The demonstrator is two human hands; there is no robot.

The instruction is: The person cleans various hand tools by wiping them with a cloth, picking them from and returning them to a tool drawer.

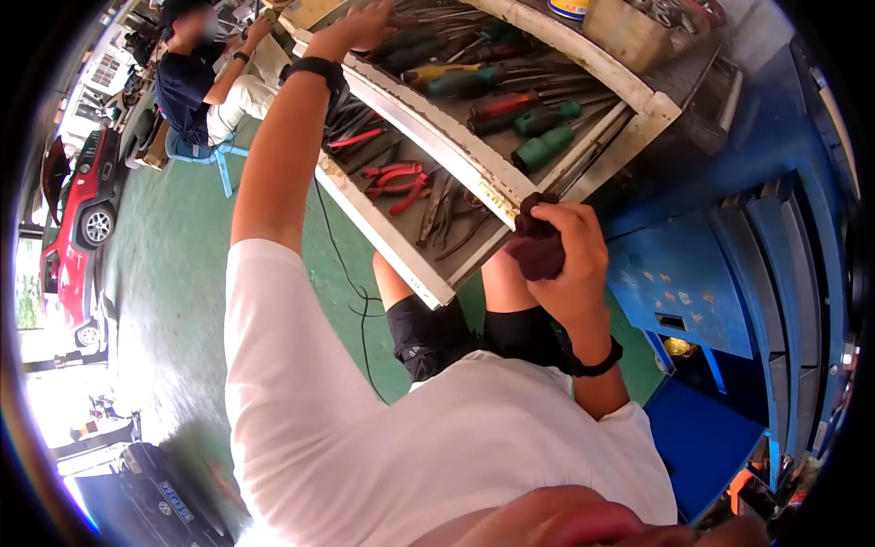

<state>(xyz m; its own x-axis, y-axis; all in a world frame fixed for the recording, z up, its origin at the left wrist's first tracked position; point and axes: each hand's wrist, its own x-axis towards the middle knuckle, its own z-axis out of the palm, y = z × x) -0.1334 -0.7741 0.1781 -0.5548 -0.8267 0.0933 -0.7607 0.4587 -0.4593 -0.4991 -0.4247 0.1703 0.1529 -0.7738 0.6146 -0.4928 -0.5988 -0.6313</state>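
Observation:
My right hand is closed around a bunched dark maroon cloth, pressed against the near right corner of the upper drawer. My left hand lies at the far left end of that drawer's front, its fingers stretched over the edge. Inside the upper drawer are screwdrivers with green handles and one with a red-and-black handle. Below it, the lower drawer is pulled out too, with red-handled pliers and other metal pliers in it.
A wooden box of metal parts stands on top at the back right. Blue metal cabinets rise at my right. A black cable runs over the green floor. At the left, another person sits on a blue stool near a red car.

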